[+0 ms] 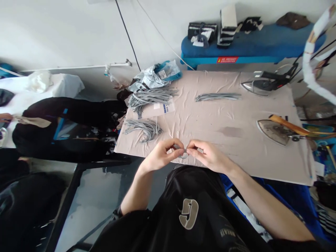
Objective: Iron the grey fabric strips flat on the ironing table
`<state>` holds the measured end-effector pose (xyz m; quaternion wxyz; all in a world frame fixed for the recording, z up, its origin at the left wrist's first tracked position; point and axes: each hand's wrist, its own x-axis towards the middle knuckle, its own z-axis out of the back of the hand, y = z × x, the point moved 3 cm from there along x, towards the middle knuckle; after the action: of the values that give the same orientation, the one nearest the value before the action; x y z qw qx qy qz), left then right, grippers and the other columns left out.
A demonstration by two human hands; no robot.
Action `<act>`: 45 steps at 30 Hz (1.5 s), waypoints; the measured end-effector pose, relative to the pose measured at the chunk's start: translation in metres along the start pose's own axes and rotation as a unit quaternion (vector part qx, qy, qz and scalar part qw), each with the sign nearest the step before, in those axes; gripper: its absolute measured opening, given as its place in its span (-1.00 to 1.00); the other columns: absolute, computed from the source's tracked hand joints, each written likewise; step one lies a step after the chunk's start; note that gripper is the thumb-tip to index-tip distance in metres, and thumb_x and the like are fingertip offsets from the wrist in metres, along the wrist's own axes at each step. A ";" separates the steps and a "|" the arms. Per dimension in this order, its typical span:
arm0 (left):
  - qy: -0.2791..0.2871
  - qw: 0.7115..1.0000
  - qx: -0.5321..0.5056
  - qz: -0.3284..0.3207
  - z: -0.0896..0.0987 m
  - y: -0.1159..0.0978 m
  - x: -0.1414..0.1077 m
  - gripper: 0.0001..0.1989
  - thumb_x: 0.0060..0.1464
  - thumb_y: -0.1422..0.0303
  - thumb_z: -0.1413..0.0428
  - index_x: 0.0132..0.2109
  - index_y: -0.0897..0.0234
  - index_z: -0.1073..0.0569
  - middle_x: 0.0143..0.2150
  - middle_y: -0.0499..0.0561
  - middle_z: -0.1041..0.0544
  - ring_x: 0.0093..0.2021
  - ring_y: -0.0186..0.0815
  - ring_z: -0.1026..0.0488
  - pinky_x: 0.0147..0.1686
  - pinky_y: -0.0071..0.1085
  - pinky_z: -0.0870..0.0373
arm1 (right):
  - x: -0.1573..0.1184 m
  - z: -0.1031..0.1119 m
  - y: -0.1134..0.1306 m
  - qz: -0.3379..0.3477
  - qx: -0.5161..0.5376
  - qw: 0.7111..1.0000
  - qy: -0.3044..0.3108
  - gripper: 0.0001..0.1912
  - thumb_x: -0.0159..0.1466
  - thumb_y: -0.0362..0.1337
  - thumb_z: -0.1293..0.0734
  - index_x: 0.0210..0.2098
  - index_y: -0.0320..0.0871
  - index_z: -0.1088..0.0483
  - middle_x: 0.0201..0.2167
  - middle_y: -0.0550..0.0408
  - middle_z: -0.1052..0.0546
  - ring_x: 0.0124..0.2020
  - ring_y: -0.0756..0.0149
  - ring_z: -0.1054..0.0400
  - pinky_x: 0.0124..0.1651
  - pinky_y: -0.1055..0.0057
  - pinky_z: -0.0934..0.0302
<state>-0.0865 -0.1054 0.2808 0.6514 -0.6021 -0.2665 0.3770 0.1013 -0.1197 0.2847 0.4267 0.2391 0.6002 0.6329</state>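
Two bare hands are working right at the near edge of a beige cloth-covered pressing table (210,119), with the left hand (160,156) and right hand (210,156) meeting over a small grey fabric strip (183,154) curled into a loop. Fingertips on both sides are closed and pinching it, though they hide most of the strip, so the exact hold is hard to make out. Just past that, a tangled pile of grey strips (143,130) sits at the left edge, with a bigger bundle (151,96) near the far left corner and a neat straight bunch (217,97) along the far edge. Two flat irons (275,132) (265,83) sit by the right edge, FYI, and a blue bench (231,45) is beyond.
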 end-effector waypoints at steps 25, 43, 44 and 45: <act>-0.101 0.969 0.128 0.188 -0.021 0.183 0.165 -0.75 0.08 0.15 -0.14 -0.29 0.26 -0.49 -0.50 -0.09 -0.49 -0.47 -0.37 -0.41 -0.40 -0.46 -0.32 | -0.076 0.193 -0.271 -0.245 -0.036 0.947 -0.207 -0.51 0.23 0.21 -0.25 -0.37 -0.13 -0.40 -0.53 0.16 -0.34 -0.47 0.35 -0.21 -0.32 0.34 -0.10; 0.013 0.869 0.488 -0.082 -0.172 0.208 0.254 -0.61 0.27 0.45 0.01 0.21 0.36 -0.40 0.17 0.30 -0.45 0.17 -0.01 -0.39 0.18 -0.04 -0.35 | -0.065 0.184 -0.331 -0.033 -0.496 0.829 -0.255 -0.50 0.45 -0.25 -0.16 0.32 -0.32 -0.28 0.38 -0.19 -0.31 0.43 0.04 -0.12 0.46 -0.02 0.01; 0.044 0.877 0.466 -0.106 -0.193 0.210 0.256 -0.58 0.27 0.47 0.03 0.24 0.39 -0.36 0.20 0.31 -0.44 0.21 -0.02 -0.38 0.20 -0.06 -0.36 | -0.067 0.180 -0.335 -0.033 -0.510 0.823 -0.246 -0.47 0.45 -0.24 -0.17 0.35 -0.34 -0.25 0.40 -0.18 -0.28 0.45 0.03 -0.08 0.47 -0.05 0.04; 0.068 0.884 0.447 -0.123 -0.211 0.213 0.259 -0.55 0.28 0.48 0.05 0.28 0.42 -0.33 0.24 0.32 -0.42 0.26 -0.02 -0.35 0.24 -0.08 -0.35 | -0.069 0.179 -0.339 -0.036 -0.519 0.819 -0.240 -0.45 0.45 -0.23 -0.18 0.37 -0.35 -0.22 0.41 -0.17 -0.26 0.46 0.03 -0.08 0.47 -0.07 0.05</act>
<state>0.1948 -0.0206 0.0151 0.9090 -0.2339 -0.0971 0.3312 0.3686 -0.1057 0.0023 0.6405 0.1052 0.0691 0.7576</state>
